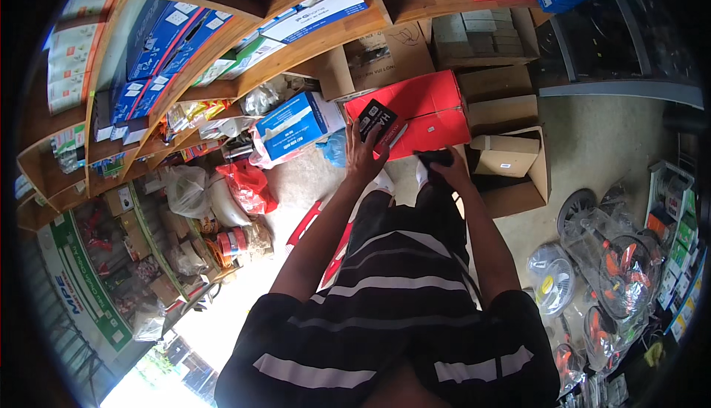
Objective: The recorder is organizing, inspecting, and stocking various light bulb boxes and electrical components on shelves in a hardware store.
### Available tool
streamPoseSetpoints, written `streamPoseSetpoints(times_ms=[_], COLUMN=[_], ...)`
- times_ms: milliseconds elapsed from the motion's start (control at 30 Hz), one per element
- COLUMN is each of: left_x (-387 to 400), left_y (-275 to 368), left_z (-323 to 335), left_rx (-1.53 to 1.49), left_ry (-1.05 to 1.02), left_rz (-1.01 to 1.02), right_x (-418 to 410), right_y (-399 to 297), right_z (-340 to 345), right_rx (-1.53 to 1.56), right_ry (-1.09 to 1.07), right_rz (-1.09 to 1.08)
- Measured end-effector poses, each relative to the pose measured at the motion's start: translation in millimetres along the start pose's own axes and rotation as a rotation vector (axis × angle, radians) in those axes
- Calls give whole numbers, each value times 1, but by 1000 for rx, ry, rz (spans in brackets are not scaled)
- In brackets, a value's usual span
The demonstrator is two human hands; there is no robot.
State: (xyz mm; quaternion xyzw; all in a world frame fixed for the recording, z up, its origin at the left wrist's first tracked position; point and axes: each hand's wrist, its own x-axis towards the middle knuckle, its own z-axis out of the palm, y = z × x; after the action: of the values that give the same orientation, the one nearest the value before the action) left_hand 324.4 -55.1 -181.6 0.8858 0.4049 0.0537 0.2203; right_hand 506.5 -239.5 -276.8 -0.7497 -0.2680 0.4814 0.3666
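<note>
A red carton (411, 113) with a taped, creased top lies in front of me. Over its left part is a small black box (378, 117) with white lettering. My left hand (364, 155) is on this box, fingers spread along its left and lower edges. Just below, a second small box (397, 132) in red and black is partly covered. By the carton's near right edge, my right hand (452, 170) grips a dark, soft-looking object (436, 157); what it is cannot be made out.
Open cardboard cartons (508, 186) stand to the right, with plastic-wrapped fans (622, 269) beyond. Wooden shelves (222, 36) loaded with boxes curve around the left and front. A blue-and-white box (294, 133) and a red plastic bag (247, 186) sit left. Something red (303, 225) lies near my legs.
</note>
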Motion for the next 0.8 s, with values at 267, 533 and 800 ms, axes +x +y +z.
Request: streamPoseSetpoints(times_ms=[267, 533, 800], left_x=[9, 7, 1], left_y=[-15, -17, -11], left_z=[-9, -6, -2], left_rx=[-59, -90, -18], left_ry=[75, 15, -83], left_rz=[65, 68, -4], right_x=[8, 21, 12], right_y=[-32, -116, -124], right_z=[-22, 38, 58], right_rx=[-14, -130, -404], right_ry=[28, 161, 275], right_rz=[-13, -466, -331])
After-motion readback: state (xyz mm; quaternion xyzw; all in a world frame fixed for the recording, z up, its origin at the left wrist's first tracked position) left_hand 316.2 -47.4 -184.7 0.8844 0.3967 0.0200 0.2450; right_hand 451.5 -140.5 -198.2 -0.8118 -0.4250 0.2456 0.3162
